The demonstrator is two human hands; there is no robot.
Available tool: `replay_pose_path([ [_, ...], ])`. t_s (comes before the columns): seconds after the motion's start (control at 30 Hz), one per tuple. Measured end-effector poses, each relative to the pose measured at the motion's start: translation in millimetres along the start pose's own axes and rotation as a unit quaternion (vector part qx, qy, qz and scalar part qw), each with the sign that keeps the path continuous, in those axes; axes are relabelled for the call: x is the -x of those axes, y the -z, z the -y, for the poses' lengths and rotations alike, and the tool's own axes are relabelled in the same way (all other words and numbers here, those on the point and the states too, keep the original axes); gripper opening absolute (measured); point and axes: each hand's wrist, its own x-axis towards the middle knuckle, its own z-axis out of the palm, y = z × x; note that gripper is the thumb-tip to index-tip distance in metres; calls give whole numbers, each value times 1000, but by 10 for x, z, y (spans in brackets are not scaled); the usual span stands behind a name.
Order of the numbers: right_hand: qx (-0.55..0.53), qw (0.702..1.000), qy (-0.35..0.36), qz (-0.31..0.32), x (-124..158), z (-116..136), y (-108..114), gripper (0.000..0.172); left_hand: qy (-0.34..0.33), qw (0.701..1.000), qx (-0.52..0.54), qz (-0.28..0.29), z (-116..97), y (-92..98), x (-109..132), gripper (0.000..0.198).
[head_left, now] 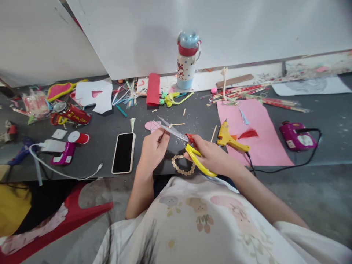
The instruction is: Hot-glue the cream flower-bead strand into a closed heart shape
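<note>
My right hand (207, 154) is closed around the yellow handles of a pair of scissors (198, 161), whose blades point up and left, parted. The fingers of my left hand (155, 148) are pinched beside the blades; what they hold is too small to make out. A short pale stick (177, 124) lies across the blades near their middle. Beyond my left hand is a pink paper piece (150, 125) with drawn lines. A ring of small wooden pieces (183, 165) sits at the table's near edge, below the scissors.
A phone (123, 153) lies left of my hands. To the right are a yellow glue gun (228, 137) on pink paper (271, 135) and a purple power block (297, 136). A bottle (187, 62) stands behind. Further left are a red can (74, 113) and a thread spool (79, 138).
</note>
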Motion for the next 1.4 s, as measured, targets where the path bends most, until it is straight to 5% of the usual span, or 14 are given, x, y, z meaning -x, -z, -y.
replay_pose_path([
  [0.17,13,999,-37,10,-24,30,19,29,-4,1000,-12,4,29,-14,-40,34],
  [0.63,19,998,-66,-5,-103,-25,-56,32,-13,996,-87,32,-57,-8,-158,36],
  [0.7,19,997,-71,-17,-142,-38,-72,33,-37,990,-136,-2,-84,-26,-160,31],
  [0.87,-42,990,-117,-73,-286,-64,-95,32,-120,949,-197,-216,-123,-178,-89,17],
  [0.97,-88,984,-112,-107,-372,-72,-91,27,-63,988,-29,-137,-99,-354,-13,28],
  [1.1,-116,982,-84,-124,-454,-76,-105,24,6,973,224,57,-51,-618,37,102],
  [1.23,-129,980,-63,-135,-481,-56,-126,21,18,937,318,143,-28,-757,14,111],
  [1.4,-138,978,-37,-150,-442,9,-111,23,-5,941,292,169,-9,-752,0,119],
])
